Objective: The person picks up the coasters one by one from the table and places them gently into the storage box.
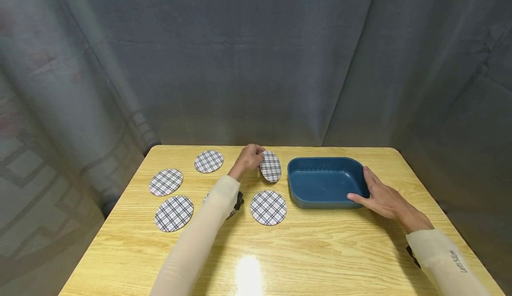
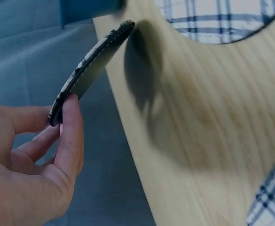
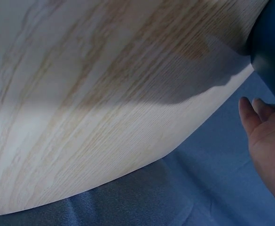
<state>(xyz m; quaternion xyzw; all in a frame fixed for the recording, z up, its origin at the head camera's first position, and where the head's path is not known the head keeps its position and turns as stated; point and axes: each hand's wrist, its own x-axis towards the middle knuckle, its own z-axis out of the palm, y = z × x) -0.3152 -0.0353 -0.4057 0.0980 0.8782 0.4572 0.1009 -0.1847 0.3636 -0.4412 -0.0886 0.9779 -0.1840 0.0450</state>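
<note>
Our left hand [image 1: 250,157] pinches a checked mat [image 1: 271,167] over the worktop [image 1: 312,247]; our right hand [image 1: 380,197] rests on the tub [image 1: 322,187]. The mat looks light and stiff, best held by its edge.

Grey cloth [image 1: 248,74] hangs beyond the far, left and right edges of the wood-grained bench [image 1: 320,251], whose far corners are rounded.

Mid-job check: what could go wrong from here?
Two risks stand out:
1. The left hand pinches the tilted checked coaster near its edge, so it might twist or slip.
2. The right hand touches the right end of the blue dish; a firm push could slide it into the flat coaster to its left.
</note>
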